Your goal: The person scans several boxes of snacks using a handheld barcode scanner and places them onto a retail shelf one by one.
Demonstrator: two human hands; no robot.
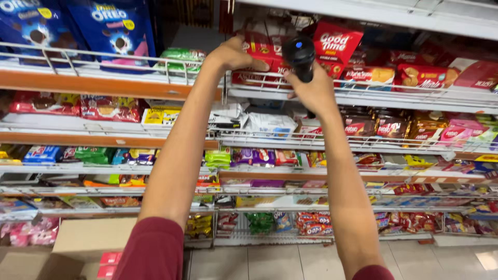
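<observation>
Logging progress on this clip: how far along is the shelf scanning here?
Done: nothing shows which packs were already scanned. In hand: the left hand rests on the red biscuit packs while the right hand aims the black handheld scanner at them. Left: cannot tell; lower shelves stand stocked.

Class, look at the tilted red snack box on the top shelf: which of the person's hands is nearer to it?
The right. The right hand, holding a black handheld scanner, is just below-left of the tilted red snack box; the left hand rests on red packs further left.

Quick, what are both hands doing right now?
Left hand: fingers resting on the red boxes, not clearly gripping.
Right hand: closed around a black scanner.
</observation>
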